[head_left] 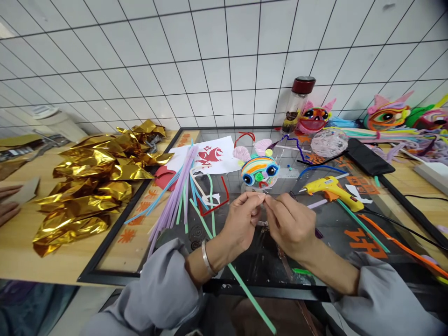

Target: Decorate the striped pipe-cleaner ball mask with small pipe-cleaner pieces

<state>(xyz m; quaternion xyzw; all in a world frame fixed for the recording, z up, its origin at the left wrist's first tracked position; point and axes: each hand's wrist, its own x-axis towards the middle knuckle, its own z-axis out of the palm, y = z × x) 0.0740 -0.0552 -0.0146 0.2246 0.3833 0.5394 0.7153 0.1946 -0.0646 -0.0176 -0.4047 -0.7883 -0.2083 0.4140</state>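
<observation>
My left hand [241,221] and my right hand [292,224] meet fingertip to fingertip above the glass-topped table. Both are closed in a pinch. What lies between the fingers is too small to make out. Just beyond them stands a colourful animal head [259,167] made of wound pipe cleaners, with pink ears and blue-rimmed eyes. To the right of my right hand lies a yellow hot glue gun [332,190]. A bent red pipe cleaner [226,191] rests left of the head, beside a bundle of lilac pipe cleaners [177,198].
Crumpled gold foil [87,186] covers the left side, near another person's hand [9,205]. A glass bottle [296,109] stands at the tiled wall, beside more animal heads [387,114]. A black case [369,156] lies at right. A green pipe cleaner [252,298] overhangs the front edge.
</observation>
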